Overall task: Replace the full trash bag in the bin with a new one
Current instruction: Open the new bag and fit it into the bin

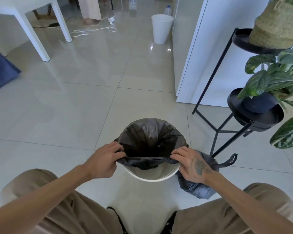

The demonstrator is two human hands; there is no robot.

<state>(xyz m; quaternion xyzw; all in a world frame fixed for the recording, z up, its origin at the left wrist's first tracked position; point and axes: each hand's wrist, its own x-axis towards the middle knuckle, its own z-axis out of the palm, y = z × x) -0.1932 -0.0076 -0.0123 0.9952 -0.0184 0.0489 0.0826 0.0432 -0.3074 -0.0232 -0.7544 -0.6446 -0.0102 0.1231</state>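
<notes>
Both hands pinch the near hem of the new bag. My left hand (103,160) closes thumb and fingers on the hem at the bin's left side; my right hand (191,163) does the same at the right side, so the black film is stretched in a taut line between them. The fingertips of both hands are buried in folds of plastic, so I cannot tell how much of the film each one has gathered.

The new trash bag (149,135) lines the white bin (152,174), which stands on the tiled floor (74,107) directly ahead of my knees. Its far edge is folded over the bin's far rim; its near edge is not over the rim, and the bin's bare white inner wall shows below the stretched hem. The bag's bottom is lost in shadow.

The full trash bag (197,186), grey-black and tied at the top with a tail sticking out, sits on the floor touching the bin's right side, partly hidden under my right hand and wrist. Its lower part is cut off by my right thigh.

A black plant stand (227,130) rises just beyond the full bag. A second white bin (161,28) stands well apart near the far cabinet. I can read no writing or labels anywhere.
</notes>
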